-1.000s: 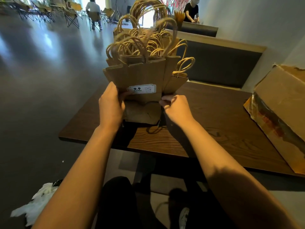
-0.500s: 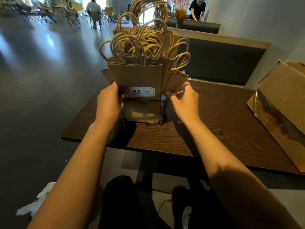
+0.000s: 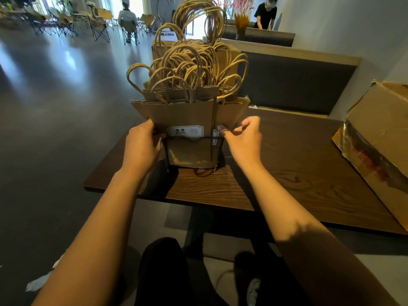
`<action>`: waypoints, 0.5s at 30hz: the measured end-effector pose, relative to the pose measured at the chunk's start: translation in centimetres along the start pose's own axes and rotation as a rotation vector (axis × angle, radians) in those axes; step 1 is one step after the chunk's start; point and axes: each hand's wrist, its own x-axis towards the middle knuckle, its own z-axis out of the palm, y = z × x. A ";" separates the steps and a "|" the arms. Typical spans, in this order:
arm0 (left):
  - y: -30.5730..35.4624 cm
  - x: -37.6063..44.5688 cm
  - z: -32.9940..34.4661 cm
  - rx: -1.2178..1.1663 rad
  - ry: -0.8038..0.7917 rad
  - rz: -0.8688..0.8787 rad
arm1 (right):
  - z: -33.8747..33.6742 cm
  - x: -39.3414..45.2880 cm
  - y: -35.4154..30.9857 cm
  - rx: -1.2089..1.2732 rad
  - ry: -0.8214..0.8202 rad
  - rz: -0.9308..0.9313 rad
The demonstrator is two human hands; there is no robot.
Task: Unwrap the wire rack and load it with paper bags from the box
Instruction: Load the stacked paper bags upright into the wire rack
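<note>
Two bare forearms stretch out from the near edge, above dark-clad knees and a scrap of white wrapping (image 3: 42, 283) lying on the floor at near left. Now the left hand (image 3: 142, 146) is flat against the left side of the wire rack (image 3: 192, 154), fingers curved round the bags there, steadying the load. On the right, the right hand (image 3: 242, 138) has thumb and fingertips drawn together at the right edge of the front paper bags (image 3: 183, 115); whether it truly pinches paper or only touches it, I cannot tell from here. That rack stands upright near the left end of the wooden table (image 3: 276, 184), crammed with brown bags, a white price label (image 3: 185, 131) showing just above its front wire, twisted handles (image 3: 187, 62) fanning up and out. Looks to me like squaring-up time, with the loading nearly done. To do it well, I'd say keep that left palm braced so the rack doesn't skid, nudge the splayed right-hand bags inward, and press the bottoms down behind the front wire without snagging the looped handles. Off at far right, well apart from the rack, sits the torn cardboard box (image 3: 379, 138), tilted on the table edge. Beyond runs a dark bench back (image 3: 293, 85), with folding chairs and people in the distance.
</note>
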 end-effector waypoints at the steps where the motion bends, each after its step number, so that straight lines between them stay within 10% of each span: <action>1: 0.0 -0.2 0.1 -0.051 0.046 -0.011 | 0.2 -0.6 0.2 0.023 0.050 -0.014; 6: 0.8 -0.8 0.0 -0.283 0.210 -0.034 | 1.1 -1.3 0.7 0.041 0.086 -0.087; 15: 0.3 0.9 -1.5 -0.054 -0.003 0.084 | 1.2 0.3 0.2 -0.076 0.003 -0.156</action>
